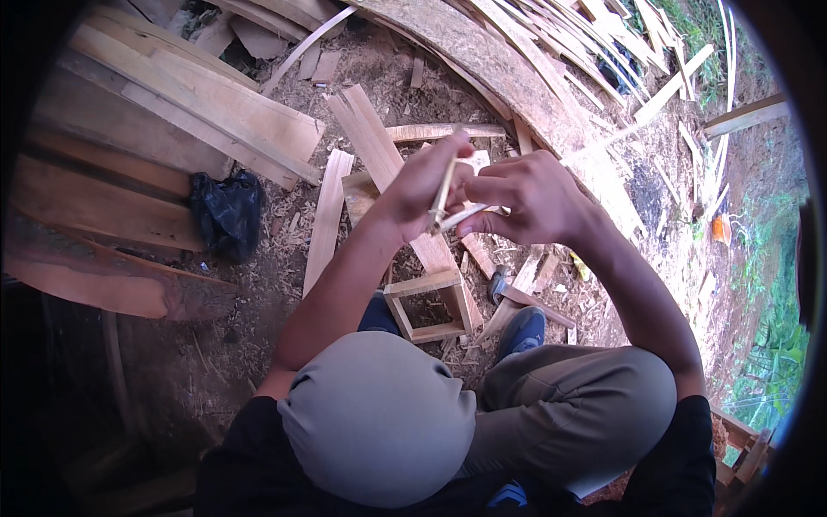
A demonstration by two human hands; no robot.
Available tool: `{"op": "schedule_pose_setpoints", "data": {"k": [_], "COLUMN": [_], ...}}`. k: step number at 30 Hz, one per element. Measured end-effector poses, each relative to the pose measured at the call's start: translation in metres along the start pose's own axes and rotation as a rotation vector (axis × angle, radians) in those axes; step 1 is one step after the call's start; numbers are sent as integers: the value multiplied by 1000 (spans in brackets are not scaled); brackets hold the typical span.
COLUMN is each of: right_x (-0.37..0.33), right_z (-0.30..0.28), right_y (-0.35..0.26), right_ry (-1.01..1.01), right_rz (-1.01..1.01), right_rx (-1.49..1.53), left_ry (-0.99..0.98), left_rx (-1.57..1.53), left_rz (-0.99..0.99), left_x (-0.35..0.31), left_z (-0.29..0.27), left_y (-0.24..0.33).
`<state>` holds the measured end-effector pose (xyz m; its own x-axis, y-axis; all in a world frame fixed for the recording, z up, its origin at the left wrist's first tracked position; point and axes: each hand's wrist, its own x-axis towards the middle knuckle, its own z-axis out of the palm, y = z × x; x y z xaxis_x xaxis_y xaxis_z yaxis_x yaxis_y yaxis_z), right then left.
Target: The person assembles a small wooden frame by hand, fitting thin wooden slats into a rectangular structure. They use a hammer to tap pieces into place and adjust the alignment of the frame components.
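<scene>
My left hand is closed around a thin pale wooden stick held nearly upright. My right hand pinches a second thin strip that crosses the first stick at its lower end. Both hands are raised in front of me, above a small square wooden frame that rests on the ground between my knees. A hammer with a wooden handle lies on the ground just right of the frame, near my blue shoe.
Wide planks are stacked at the left, with a black plastic bag beside them. Loose boards and offcuts lie on sawdust-covered ground. A big curved board and several thin slats lie at the back right.
</scene>
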<state>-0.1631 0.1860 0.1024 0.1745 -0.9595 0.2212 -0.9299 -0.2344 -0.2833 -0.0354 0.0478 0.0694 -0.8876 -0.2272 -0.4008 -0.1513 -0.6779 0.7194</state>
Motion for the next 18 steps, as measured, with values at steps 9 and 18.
{"op": "schedule_pose_setpoints", "data": {"k": [9,18], "right_x": [10,44], "right_z": [-1,3], "right_y": [-15,-34], "right_ry": [-80,-185], "right_rz": [520,783], "right_rx": [78,327], "left_ry": [745,836], "left_rx": [-11,61], "left_rz": [957,1054], "left_x": [9,14], "left_z": [-22,-48], "left_y": [10,14]}}
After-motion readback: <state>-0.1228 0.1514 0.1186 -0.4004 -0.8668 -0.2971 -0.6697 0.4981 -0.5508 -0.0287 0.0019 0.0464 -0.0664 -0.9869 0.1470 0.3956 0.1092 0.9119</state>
